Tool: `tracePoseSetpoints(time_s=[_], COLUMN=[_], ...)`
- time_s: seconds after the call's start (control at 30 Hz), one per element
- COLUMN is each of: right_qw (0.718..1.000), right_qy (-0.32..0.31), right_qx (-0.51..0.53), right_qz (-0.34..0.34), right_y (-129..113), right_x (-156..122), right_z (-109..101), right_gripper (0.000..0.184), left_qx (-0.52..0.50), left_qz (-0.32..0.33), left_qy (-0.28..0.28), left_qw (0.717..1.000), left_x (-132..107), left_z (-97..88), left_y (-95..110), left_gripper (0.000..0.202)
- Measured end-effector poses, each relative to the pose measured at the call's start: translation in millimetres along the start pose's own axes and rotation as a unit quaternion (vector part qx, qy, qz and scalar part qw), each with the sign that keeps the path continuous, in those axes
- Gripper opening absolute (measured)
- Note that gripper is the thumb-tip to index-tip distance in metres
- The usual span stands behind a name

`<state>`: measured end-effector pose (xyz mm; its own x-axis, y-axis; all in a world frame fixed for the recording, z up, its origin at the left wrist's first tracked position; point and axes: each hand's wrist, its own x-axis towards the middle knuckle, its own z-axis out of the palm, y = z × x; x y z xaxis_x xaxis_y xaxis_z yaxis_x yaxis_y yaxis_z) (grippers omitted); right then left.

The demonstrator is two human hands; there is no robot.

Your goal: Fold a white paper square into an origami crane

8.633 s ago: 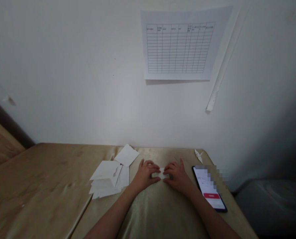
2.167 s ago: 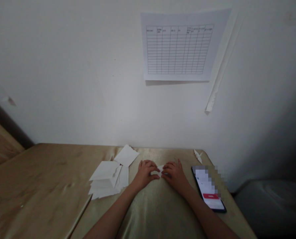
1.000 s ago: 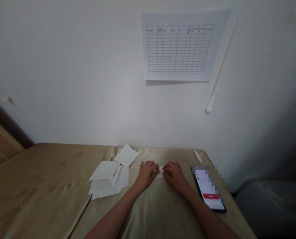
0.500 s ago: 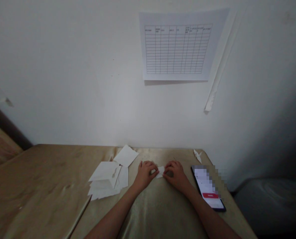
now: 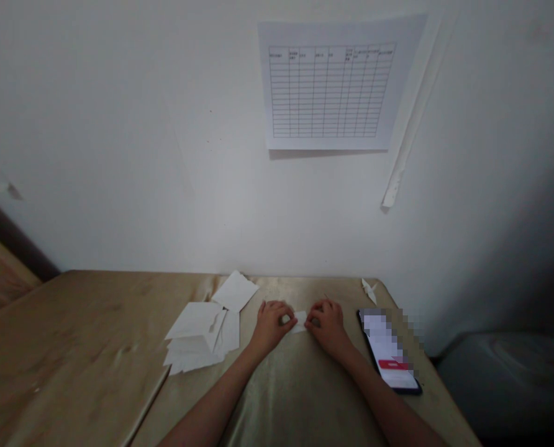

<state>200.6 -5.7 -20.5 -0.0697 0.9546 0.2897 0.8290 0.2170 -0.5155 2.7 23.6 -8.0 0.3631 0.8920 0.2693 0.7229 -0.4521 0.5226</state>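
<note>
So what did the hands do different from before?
The left hand and right hand curled their fingers in, going from spread flat to a tighter pinch on the small white paper between them. Both kept hold of it throughout. The paper stack, phone, small folded paper shape and wall chart stayed put.

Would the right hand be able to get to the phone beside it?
Probably yes: the phone lies flat just right of the right hand, nothing between them, though that hand pinches the small folded paper.
</note>
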Motion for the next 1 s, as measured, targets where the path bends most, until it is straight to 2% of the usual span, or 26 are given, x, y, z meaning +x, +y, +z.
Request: tracePoseSetpoints(time_s=[0.4,0.57,0.77,1.0], right_qw=[0.999,0.999,0.999,0.998], right_qy=[0.007,0.037,0.019,0.03], right_qx=[-0.013,0.009,0.003,0.011], right_qz=[0.051,0.037,0.049,0.06], right_y=[-3.2,-0.6,-2.4,-6.7], right_x=[1.1,0.9,2.1,2.0], right_z=[6.0,9.2,7.9,7.3], right_gripper=[0.009,0.012,0.011,0.01], left_qx=[0.0,0.009,0.01,0.014], left_qz=[-0.026,-0.033,-0.042,-0.045], left_qy=[-0.003,-0.005,-0.001,0.005], left_qw=[1.0,0.999,0.999,0.999], left_x=[0.6,1.3,1.3,1.0], left_z=[-2.8,-1.3,0.3,-0.3], left_y=[5.4,4.2,5.0,8.2], left_gripper=[0.005,0.005,0.003,0.001])
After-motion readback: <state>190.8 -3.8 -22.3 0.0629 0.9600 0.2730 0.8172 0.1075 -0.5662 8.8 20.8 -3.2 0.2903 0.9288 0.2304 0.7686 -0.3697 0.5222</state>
